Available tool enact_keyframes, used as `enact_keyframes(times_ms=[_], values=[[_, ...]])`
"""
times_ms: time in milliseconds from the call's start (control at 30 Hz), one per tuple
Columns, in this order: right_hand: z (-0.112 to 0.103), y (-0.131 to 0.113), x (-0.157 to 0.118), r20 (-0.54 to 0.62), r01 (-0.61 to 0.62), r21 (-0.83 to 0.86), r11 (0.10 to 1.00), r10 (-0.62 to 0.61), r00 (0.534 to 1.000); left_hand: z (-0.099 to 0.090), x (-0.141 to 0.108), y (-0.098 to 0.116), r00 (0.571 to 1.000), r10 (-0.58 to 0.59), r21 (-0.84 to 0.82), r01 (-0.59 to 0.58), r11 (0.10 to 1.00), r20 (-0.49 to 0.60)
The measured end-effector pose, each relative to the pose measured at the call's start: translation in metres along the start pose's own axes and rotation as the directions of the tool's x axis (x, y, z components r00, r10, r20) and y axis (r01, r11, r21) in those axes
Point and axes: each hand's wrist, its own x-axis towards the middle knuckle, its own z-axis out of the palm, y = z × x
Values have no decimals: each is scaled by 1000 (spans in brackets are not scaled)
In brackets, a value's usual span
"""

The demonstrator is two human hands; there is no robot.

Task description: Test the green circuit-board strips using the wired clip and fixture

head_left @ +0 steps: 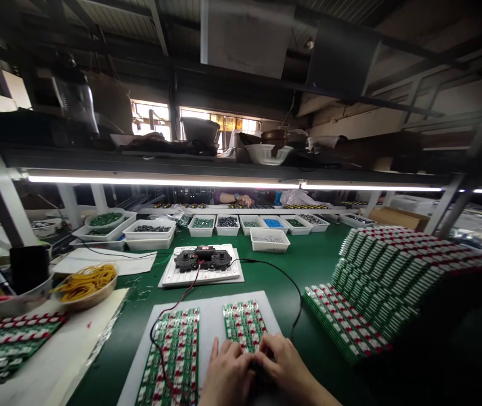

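Two green circuit boards with rows of white and red parts lie on a white sheet [211, 307]. The left board [175, 349] has a red and black wire across it. On the lower part of the right board [246, 321] are both hands, close together. My left hand [228, 369] has its thumb side near the board's left edge, fingers bent at the board. My right hand [281, 361] has its fingers pinched at the board's right edge. What the fingertips hold, if anything, is hidden. A black device [202, 259] stands on a white tray behind.
Tall stacks of boards [393, 282] stand at the right. Small-parts bins [270, 239] line the back. At the left are a bowl of yellow bands [91, 285] and more boards [12, 338]. Another person's hand [247, 200] shows beyond the shelf.
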Motion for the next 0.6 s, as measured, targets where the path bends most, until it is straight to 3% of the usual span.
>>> enact_keyframes(times_ms=[167,600], values=[[6,9,-3,-51,77,-6,997,-77,996,4,2,-5,1000,24,28,-24,999,8],[-4,6,0,22,49,104,993,-51,998,0,-2,3,999,-26,48,27,998,-24]])
